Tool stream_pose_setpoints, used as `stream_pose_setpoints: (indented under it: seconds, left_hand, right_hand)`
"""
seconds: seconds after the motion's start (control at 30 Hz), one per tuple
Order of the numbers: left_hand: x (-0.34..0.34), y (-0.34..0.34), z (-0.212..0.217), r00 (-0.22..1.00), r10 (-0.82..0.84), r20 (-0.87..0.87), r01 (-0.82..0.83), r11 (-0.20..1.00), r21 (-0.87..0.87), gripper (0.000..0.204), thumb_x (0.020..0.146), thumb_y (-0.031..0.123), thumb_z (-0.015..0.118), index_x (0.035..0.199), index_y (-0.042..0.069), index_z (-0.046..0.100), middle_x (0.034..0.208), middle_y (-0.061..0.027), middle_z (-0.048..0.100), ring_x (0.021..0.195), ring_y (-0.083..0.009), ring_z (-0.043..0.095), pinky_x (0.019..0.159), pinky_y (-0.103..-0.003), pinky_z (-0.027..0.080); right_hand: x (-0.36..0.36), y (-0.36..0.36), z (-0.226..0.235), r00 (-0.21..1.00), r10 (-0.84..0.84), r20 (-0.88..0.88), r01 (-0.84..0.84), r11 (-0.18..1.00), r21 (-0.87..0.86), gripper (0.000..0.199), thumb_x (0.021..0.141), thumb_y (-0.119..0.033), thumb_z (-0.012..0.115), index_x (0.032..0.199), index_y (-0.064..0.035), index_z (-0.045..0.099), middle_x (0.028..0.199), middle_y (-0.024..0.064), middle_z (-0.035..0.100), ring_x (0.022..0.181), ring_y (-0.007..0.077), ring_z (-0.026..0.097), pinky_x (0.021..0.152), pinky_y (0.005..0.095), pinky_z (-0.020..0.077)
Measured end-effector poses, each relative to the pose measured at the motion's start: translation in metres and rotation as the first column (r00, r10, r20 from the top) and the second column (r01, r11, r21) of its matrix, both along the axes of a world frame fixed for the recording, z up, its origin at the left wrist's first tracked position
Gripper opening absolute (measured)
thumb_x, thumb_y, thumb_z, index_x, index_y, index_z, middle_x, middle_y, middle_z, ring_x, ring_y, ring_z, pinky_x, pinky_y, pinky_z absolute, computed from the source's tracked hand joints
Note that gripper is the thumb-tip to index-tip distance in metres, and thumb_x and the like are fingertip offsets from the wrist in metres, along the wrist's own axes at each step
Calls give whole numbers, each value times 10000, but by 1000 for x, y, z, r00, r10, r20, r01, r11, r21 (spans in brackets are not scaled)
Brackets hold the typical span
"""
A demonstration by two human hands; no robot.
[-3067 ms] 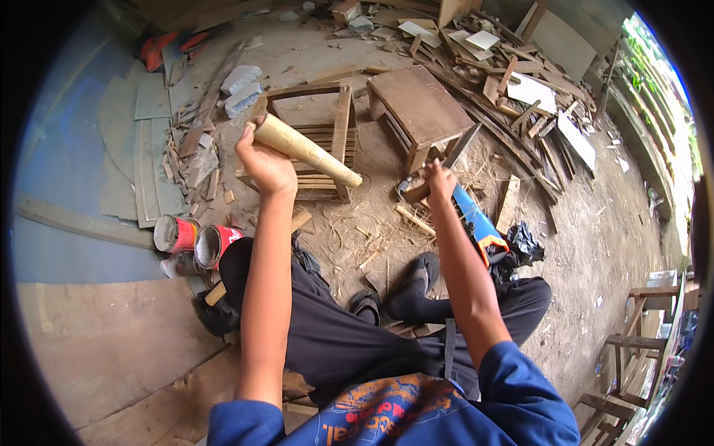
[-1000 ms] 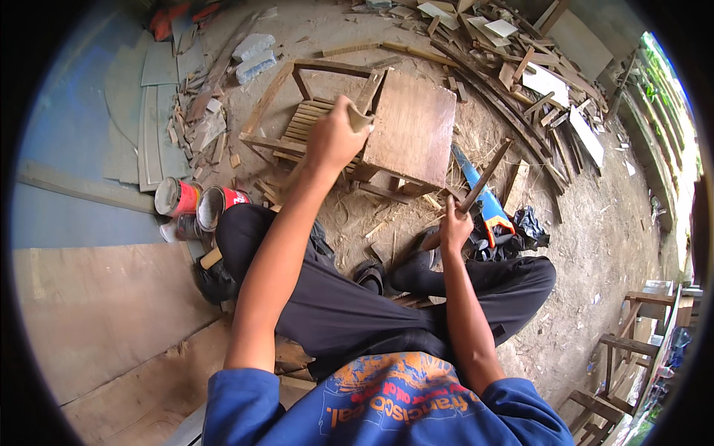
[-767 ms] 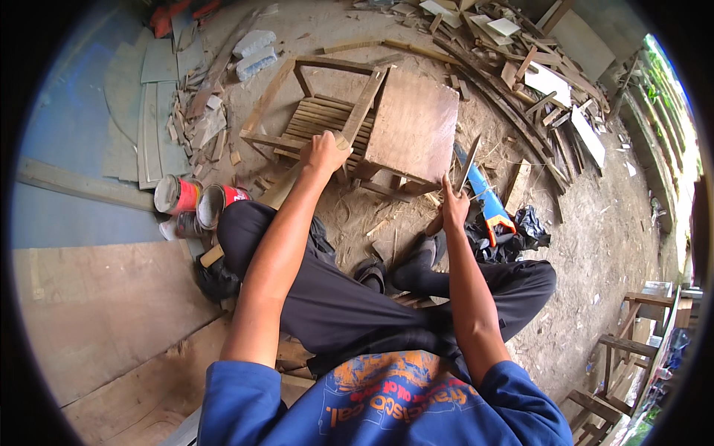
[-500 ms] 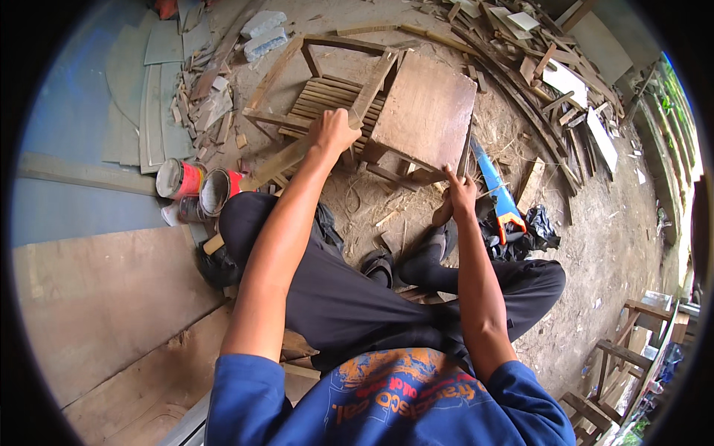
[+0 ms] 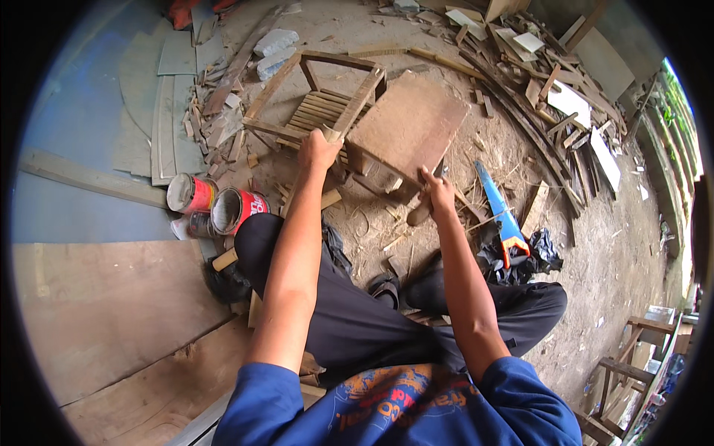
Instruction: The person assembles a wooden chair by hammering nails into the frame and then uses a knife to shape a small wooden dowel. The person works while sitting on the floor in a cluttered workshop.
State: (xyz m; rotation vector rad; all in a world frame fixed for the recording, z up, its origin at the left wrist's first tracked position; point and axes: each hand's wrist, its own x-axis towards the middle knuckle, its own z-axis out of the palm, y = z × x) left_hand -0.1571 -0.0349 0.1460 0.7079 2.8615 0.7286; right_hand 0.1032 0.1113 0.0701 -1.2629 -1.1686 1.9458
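left hand (image 5: 318,149): closed around a light wooden stick beside the slatted wooden frame (image 5: 320,97)
right hand (image 5: 437,195): gripping a wooden handle at the near edge of the brown board (image 5: 409,123)
saw (image 5: 497,208): on the dirt floor, right
paint cans (image 5: 216,208): left

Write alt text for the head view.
A seated person's left hand grips a slatted wooden frame while the right hand holds a tool handle beside a brown board. Two red cans and a blue handsaw lie nearby.
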Motion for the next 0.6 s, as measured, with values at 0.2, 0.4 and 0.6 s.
stream_pose_setpoints:
  seconds: [0.2,0.4,0.6]
  left_hand:
    - [0,0,-10,998,19,-60,-17,999,28,535,751,420,792,1083,11,694,1048,-240,726,986,-438,691,858,-509,549]
    - [9,-6,28,999,39,10,-39,898,438,590,743,519,848,989,15,662,968,-201,732,912,-362,722,799,-447,566]
    - [56,-23,153,992,-54,-114,125,562,818,647,897,705,627,913,59,586,763,-14,554,693,-160,544,686,-321,496]
  right_hand:
    - [48,-35,-4,999,33,-11,-32,993,113,278,896,-243,803,971,-50,618,738,20,608,515,122,535,468,280,454]
    - [11,-73,-7,1000,-19,-4,19,1000,14,388,894,-235,810,1164,-14,639,929,55,679,736,119,618,593,296,493]
    - [42,-68,-8,979,87,184,-110,987,119,462,889,-383,810,1080,2,640,690,40,614,507,125,561,467,296,458]
